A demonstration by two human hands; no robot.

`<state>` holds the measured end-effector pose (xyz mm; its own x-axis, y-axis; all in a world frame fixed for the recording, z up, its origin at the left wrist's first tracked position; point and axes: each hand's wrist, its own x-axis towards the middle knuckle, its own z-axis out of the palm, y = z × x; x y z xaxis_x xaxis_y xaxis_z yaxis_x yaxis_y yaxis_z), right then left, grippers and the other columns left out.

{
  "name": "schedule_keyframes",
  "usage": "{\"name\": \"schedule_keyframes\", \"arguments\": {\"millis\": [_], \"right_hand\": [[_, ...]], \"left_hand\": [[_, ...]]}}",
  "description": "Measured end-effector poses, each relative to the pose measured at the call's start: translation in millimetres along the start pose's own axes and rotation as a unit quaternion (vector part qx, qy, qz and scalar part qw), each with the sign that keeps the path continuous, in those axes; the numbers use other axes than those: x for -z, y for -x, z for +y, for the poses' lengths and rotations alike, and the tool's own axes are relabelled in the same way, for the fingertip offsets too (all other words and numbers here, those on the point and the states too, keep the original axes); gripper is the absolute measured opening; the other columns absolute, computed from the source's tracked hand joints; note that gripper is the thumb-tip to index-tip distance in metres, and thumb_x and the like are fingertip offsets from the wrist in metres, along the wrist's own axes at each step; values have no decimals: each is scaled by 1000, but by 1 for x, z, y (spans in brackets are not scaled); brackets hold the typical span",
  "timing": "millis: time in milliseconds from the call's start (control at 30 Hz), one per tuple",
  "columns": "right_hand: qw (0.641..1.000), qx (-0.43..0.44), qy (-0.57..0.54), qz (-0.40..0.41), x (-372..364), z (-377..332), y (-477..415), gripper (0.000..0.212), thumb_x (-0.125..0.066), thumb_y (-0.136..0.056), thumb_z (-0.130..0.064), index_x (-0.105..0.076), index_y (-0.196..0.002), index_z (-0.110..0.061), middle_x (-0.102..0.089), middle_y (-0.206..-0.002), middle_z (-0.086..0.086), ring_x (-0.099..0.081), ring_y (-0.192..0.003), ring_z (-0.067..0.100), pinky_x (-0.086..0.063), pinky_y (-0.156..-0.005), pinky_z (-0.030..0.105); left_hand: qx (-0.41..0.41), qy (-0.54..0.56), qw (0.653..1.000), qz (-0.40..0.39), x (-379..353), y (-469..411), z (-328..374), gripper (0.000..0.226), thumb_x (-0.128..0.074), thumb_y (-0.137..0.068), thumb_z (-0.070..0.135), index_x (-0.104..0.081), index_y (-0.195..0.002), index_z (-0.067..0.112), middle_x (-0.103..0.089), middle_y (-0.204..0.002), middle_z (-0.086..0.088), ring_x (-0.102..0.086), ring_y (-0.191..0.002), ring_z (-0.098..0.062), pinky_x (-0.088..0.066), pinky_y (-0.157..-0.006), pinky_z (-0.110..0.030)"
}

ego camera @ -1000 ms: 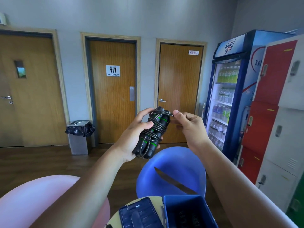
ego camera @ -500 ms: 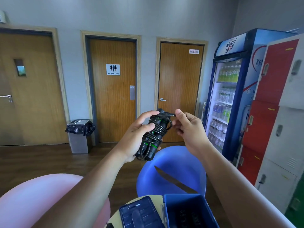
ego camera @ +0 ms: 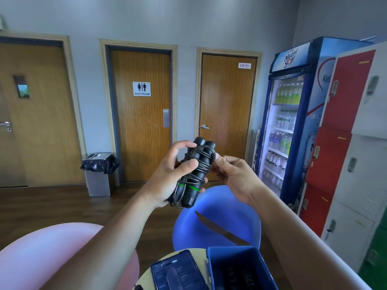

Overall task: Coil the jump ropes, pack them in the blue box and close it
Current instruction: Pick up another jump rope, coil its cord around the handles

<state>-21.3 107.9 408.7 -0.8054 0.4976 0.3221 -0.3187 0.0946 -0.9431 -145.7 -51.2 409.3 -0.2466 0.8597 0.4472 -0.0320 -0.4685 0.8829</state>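
A black jump rope (ego camera: 195,172) with green rings has its cord wound tightly round both handles, held up at chest height. My left hand (ego camera: 171,174) grips the bundle from the left, thumb across the coils. My right hand (ego camera: 232,176) pinches the cord at the bundle's right side. Below, the open blue box (ego camera: 240,266) stands on a small round table (ego camera: 146,277), with dark shapes inside that I cannot make out. Its lid (ego camera: 178,273) lies open flat to the left.
A blue chair (ego camera: 219,218) and a pink chair (ego camera: 41,254) stand beyond the table. A drinks fridge (ego camera: 293,114) and red and white lockers (ego camera: 351,143) line the right wall. A lined bin (ego camera: 99,173) stands by the wooden doors.
The bundle has tilted more upright and the last loose loop of cord now lies snug against the handles. My right hand moved in against the bundle's side.
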Motion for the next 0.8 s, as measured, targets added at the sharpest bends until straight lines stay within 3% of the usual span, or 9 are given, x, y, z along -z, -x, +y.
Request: {"name": "schedule_keyframes", "arguments": {"millis": [33,100,200,267,400,467,533,667,800], "right_hand": [[1000,28,6,2,-2,2,-1,45,-78,-77,-50,-51,-60,-18,-68,-88,13,-66,-89,27,-53,-85,49],[996,93,5,7,-7,2,0,42,-75,-83,-42,-53,-63,-13,-69,-99,18,-64,-92,28,-55,-91,44],[988,140,-10,58,-16,1,0,32,-64,-94,-14,-49,-68,-3,-66,-91,19,-64,-83,20,-56,-81,29],[985,137,-4,105,-18,4,1,33,-63,-95,-6,-49,-66,-1,-66,-85,18,-66,-77,15,-57,-77,27],[966,119,128,191,-26,10,3,33,-75,-89,-25,-61,-69,-2,-62,-65,6,-58,-62,14,-54,-64,30],[957,117,186,187,-30,8,4,34,-74,-87,-37,-65,-71,-8,-68,-65,3,-66,-65,23,-58,-66,42],[968,104,175,148,-33,5,3,34,-72,-89,-38,-62,-69,-12,-67,-64,-4,-74,-74,21,-60,-78,50],[990,90,102,46,-28,-1,-1,26,-62,-98,-24,-65,-74,-15,-70,-81,3,-72,-87,15,-58,-92,40],[990,110,82,-4,-26,-9,1,21,-61,-97,-18,-74,-81,-21,-71,-95,2,-70,-96,13,-55,-96,34]], "left_hand": [[14,6,1000,-10,2,0,0,54,-88,-75,34,-55,-119,36,-61,-119,-33,-65,-91,-50,-58,-72,-54],[27,-14,1000,3,3,-1,0,50,-83,-81,35,-51,-119,39,-61,-125,-31,-67,-96,-48,-58,-76,-51],[46,-64,995,63,4,-3,1,40,-69,-91,38,-51,-126,36,-67,-122,-20,-70,-99,-36,-58,-81,-49],[40,-170,979,103,4,-4,2,35,-62,-95,41,-56,-130,40,-70,-119,-7,-72,-103,-23,-58,-89,-46],[41,-314,945,83,-4,1,0,41,-63,-96,45,-47,-133,52,-64,-123,24,-62,-104,14,-47,-83,-10],[19,-318,945,73,-4,2,-7,64,-81,-84,33,-47,-138,39,-65,-124,21,-61,-110,12,-44,-84,-6],[-6,-337,938,82,2,1,-10,69,-86,-79,17,-52,-137,31,-69,-120,14,-63,-108,6,-43,-83,-3],[-3,-375,921,104,12,-1,1,66,-84,-79,18,-56,-134,40,-71,-114,18,-63,-103,7,-43,-80,-4],[5,-372,917,141,12,-4,8,55,-76,-77,26,-58,-128,38,-73,-105,9,-66,-92,-3,-49,-80,-26]]}}
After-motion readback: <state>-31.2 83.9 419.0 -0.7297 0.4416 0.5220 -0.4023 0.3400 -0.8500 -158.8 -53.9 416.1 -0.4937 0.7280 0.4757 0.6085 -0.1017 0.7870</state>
